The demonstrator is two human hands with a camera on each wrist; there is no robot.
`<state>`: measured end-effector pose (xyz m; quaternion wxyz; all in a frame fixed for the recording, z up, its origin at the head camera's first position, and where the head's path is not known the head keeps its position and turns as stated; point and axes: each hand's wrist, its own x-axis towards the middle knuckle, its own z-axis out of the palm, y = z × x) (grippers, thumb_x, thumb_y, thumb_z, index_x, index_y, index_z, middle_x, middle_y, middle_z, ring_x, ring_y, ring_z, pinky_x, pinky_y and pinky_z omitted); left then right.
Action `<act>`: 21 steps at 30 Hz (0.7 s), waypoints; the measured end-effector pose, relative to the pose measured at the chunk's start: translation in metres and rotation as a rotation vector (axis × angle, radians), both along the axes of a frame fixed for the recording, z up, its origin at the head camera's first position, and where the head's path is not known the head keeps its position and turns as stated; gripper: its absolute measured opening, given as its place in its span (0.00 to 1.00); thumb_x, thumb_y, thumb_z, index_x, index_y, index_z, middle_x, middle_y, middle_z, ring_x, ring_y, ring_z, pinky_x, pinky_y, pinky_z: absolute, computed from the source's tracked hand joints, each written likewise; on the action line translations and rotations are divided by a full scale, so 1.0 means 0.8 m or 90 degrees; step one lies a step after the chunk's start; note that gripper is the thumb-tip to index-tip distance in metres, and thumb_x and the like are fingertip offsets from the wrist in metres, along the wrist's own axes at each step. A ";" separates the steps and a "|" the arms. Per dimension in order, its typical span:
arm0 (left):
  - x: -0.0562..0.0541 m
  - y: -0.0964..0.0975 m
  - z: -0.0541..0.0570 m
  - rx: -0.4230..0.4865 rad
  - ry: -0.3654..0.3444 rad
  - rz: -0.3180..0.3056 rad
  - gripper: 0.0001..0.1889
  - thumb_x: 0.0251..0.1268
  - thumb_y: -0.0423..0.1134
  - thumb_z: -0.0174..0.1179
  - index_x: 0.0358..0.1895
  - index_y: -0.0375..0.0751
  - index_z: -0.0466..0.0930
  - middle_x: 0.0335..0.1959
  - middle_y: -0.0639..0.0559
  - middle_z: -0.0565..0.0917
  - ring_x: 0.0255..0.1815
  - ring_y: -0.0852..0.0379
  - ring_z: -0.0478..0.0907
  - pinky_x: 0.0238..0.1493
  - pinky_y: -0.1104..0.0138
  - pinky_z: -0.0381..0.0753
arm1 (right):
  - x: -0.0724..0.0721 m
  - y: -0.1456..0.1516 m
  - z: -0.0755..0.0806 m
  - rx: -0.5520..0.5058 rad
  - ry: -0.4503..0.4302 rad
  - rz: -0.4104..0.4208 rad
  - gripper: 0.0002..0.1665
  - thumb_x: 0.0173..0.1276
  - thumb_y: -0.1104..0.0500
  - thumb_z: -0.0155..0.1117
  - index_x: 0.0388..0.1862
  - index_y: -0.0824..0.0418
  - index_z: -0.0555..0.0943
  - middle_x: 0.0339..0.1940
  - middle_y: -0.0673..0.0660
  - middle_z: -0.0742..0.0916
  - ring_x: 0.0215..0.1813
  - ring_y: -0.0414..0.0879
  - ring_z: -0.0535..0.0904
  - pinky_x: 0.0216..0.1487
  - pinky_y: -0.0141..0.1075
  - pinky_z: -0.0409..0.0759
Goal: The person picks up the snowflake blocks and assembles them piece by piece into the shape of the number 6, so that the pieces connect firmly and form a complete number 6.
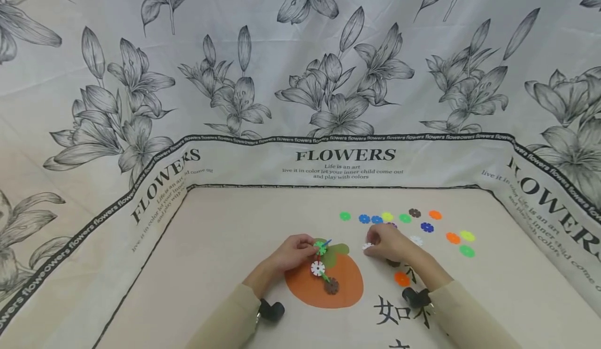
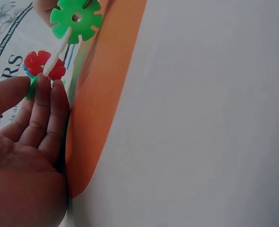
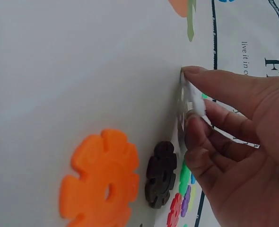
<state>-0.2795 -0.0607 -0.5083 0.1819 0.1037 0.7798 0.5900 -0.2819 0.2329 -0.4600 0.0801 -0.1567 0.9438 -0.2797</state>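
Note:
In the head view my left hand pinches a green notched plastic disc between thumb and fingertips. That disc belongs to a joined chain, with a blue disc at its top, a white disc lower down and a brown disc at the bottom. The left wrist view also shows a red disc in the chain, close above the fingertips. To the right, my right hand pinches a separate white disc by its edges, close over the tabletop.
Beyond the right hand lie several loose discs, among them a dark blue disc and a yellow disc. An orange disc is near the right wrist. A printed orange fruit marks the tablecloth, and flowered cloth walls the back.

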 end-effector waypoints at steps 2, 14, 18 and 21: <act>-0.001 0.000 0.000 -0.003 -0.002 0.001 0.07 0.74 0.37 0.61 0.47 0.37 0.81 0.35 0.51 0.88 0.39 0.58 0.82 0.53 0.62 0.79 | 0.001 0.000 -0.001 -0.015 0.006 0.001 0.15 0.59 0.62 0.79 0.37 0.63 0.80 0.31 0.52 0.82 0.35 0.46 0.74 0.38 0.39 0.76; 0.001 -0.003 0.001 0.011 0.001 -0.023 0.08 0.74 0.37 0.61 0.47 0.35 0.81 0.34 0.51 0.88 0.39 0.60 0.83 0.50 0.67 0.77 | 0.001 -0.030 -0.015 -0.369 -0.100 -0.020 0.16 0.71 0.65 0.68 0.53 0.73 0.79 0.37 0.62 0.88 0.36 0.50 0.88 0.40 0.38 0.86; 0.002 -0.004 0.002 0.008 0.007 -0.028 0.08 0.74 0.38 0.62 0.47 0.35 0.81 0.33 0.51 0.87 0.38 0.60 0.82 0.48 0.69 0.77 | 0.002 -0.044 -0.019 -0.424 -0.121 -0.019 0.19 0.73 0.64 0.66 0.55 0.77 0.78 0.40 0.65 0.89 0.40 0.50 0.89 0.45 0.39 0.86; 0.001 -0.004 0.002 0.002 0.016 -0.031 0.08 0.74 0.39 0.62 0.46 0.36 0.81 0.33 0.52 0.87 0.38 0.60 0.81 0.46 0.70 0.76 | 0.002 -0.051 -0.024 -0.452 -0.134 -0.017 0.19 0.73 0.65 0.64 0.56 0.78 0.77 0.41 0.68 0.89 0.40 0.50 0.89 0.46 0.40 0.86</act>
